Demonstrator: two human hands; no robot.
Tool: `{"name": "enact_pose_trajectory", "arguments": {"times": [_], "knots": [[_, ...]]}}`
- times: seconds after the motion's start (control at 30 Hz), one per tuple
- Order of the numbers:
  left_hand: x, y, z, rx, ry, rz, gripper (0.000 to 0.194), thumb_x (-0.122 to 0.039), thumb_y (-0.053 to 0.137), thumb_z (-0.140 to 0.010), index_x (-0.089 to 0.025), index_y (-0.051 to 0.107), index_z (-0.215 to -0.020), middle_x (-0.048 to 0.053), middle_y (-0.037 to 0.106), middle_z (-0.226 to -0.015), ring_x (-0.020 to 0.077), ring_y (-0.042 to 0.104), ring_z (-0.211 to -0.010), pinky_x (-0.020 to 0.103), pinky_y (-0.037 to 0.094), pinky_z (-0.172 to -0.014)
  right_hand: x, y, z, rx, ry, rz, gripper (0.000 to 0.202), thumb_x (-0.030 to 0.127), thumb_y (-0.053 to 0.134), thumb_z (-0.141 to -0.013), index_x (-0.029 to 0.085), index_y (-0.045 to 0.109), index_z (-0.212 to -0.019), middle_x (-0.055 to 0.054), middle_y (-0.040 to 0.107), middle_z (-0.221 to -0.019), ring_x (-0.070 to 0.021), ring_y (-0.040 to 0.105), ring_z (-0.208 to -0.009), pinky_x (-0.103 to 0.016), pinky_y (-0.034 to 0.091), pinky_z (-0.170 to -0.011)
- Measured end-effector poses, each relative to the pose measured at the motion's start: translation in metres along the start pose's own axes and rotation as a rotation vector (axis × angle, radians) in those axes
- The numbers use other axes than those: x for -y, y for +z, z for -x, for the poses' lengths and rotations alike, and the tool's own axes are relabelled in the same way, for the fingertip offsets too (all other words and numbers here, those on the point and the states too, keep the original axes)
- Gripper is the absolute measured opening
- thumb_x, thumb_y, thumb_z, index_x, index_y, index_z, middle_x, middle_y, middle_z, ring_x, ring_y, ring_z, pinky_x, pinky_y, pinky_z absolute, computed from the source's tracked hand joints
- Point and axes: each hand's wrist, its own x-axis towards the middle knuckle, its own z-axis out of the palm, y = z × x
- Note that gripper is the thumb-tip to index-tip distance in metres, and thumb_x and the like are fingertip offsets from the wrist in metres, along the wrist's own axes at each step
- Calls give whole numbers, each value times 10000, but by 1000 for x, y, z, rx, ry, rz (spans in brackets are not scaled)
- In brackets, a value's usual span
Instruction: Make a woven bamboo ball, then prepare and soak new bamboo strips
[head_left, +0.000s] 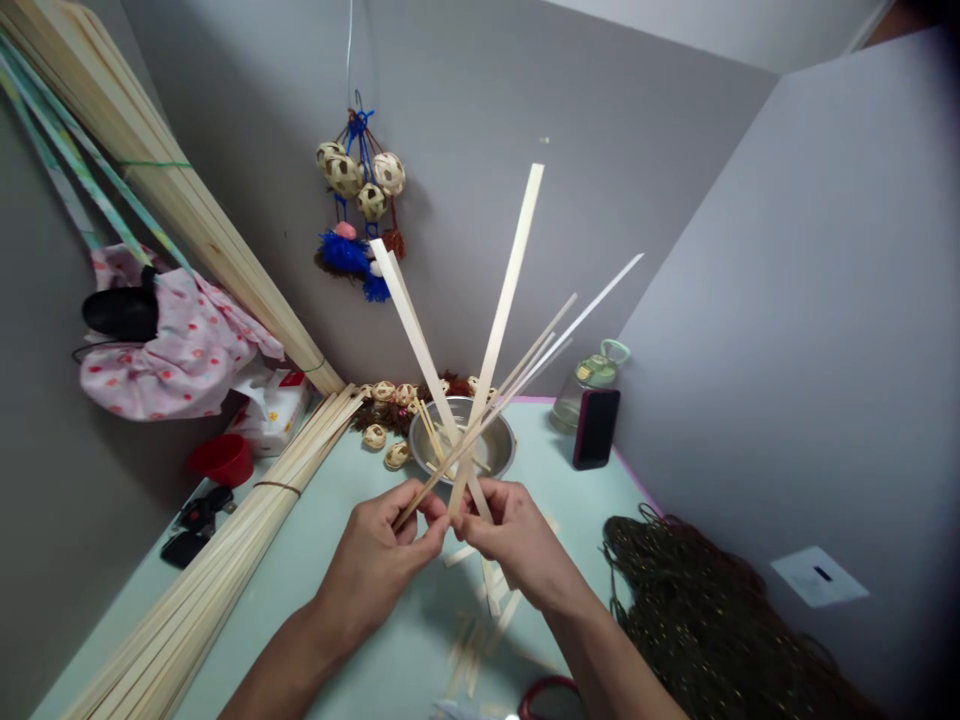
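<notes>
Several pale flat strips [516, 270] cross between my two hands and fan upward and outward. My left hand [386, 545] is closed on the thin strips that slant up to the right, its thumb and finger pinching near the crossing. Close beside it, my right hand [510, 530] pinches the wider strips at their lower crossing, fingertips nearly touching those of the left. Behind the strips is a metal bowl [504, 452] holding some narrow sticks. Short strip pieces [469, 650] lie on the table below my hands.
A long strip bundle [232, 540] lies at left, near a red cup [223, 460]. Woven balls [374, 436] sit by the bowl. A phone [597, 430] leans on a bottle [574, 395]. Dark yarn [705, 600] is at right; red-handled scissors [551, 690] are at the front edge.
</notes>
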Motion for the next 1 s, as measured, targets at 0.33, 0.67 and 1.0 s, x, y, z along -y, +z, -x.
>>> {"name": "enact_pose_trajectory", "arguments": {"times": [0.33, 0.67, 1.0], "knots": [[-3, -6, -2, 26, -64, 70, 261, -450, 628, -784, -193, 581, -778, -63, 367, -593, 120, 290, -561, 241, 233, -503, 7, 3, 4, -72, -52, 89, 170, 290, 679, -783, 167, 581, -717, 63, 372, -580, -89, 271, -552, -235, 212, -496], [5, -2, -1, -22, 30, -23, 214, -403, 595, -839, -193, 589, -799, -86, 271, -575, 112, 249, -536, 238, 212, -502, 5, 12, 5, -194, -128, 294, 125, 261, 603, -789, 178, 566, -702, 61, 372, -586, -92, 281, -526, -242, 235, -481], [-3, -5, -2, 95, 27, 21, 202, -278, 556, -819, -218, 418, -684, -65, 384, -662, 119, 364, -615, 215, 328, -563, -3, 14, 2, -114, -169, 312, 154, 182, 571, -792, 197, 481, -668, 50, 382, -632, -105, 319, -574, -240, 260, -525]]}}
